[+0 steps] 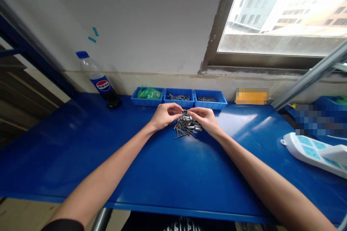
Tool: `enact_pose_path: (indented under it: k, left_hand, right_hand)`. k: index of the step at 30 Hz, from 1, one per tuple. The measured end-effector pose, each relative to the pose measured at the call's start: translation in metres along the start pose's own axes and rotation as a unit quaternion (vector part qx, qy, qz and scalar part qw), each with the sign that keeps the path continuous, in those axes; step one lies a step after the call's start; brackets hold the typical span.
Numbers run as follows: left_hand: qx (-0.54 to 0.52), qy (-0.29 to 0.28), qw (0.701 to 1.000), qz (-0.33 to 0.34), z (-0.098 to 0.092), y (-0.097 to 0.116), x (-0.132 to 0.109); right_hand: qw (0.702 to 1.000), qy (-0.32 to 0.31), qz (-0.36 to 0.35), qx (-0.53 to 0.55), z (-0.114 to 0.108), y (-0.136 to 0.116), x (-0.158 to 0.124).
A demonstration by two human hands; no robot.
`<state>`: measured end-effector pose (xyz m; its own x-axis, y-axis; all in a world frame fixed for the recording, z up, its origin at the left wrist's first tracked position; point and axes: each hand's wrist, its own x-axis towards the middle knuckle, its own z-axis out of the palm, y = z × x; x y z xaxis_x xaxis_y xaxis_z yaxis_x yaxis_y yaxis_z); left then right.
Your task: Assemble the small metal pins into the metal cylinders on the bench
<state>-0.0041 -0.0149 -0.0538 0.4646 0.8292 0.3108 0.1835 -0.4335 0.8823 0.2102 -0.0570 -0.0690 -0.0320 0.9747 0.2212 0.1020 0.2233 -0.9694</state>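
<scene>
My left hand (164, 116) and my right hand (204, 118) meet over a small pile on the blue table. Thumb and fingers are pinched together on each hand. Small metal pieces show between the fingertips, too small to tell apart or to say which hand has which. Below them lies a heap of thin brass-and-dark screws (182, 129), pointing every way. Short silvery metal cylinders (197, 127) lie at its right side, close under my right hand. Part of the heap is hidden by my fingers.
Behind my hands stand three blue bins: one with a green plastic bag (149, 93), one with silvery metal pieces (179, 97), one with screws (206, 99). A cola bottle (102, 86) is at left, a power strip (311, 150) at right. The table's front edge (151, 209) is near me.
</scene>
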Motion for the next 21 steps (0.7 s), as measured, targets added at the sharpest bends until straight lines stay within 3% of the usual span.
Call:
enact_pose_path:
  k: [3,7,11,13,21]
  left_hand:
    - [0.034,-0.009,0.999,0.014,-0.005,0.003,0.001]
    - [0.143,-0.034,0.989,0.028,-0.026,0.010,0.002]
    - [0.218,-0.185,0.958,0.018,-0.048,0.015,-0.001]
    - [0.223,-0.224,0.949,0.005,-0.052,0.016,-0.002]
    - [0.254,-0.187,0.949,0.001,-0.048,0.011,-0.001]
  right_hand:
    - [0.999,0.033,-0.018,-0.026,-0.001,-0.001,-0.001]
    - [0.991,0.127,-0.047,-0.010,-0.005,0.000,0.000]
    - [0.981,0.185,-0.045,0.036,-0.009,0.006,0.004]
    - [0.980,0.187,-0.040,0.054,-0.010,0.008,0.005]
    - [0.983,0.162,-0.029,0.079,-0.010,0.005,0.003]
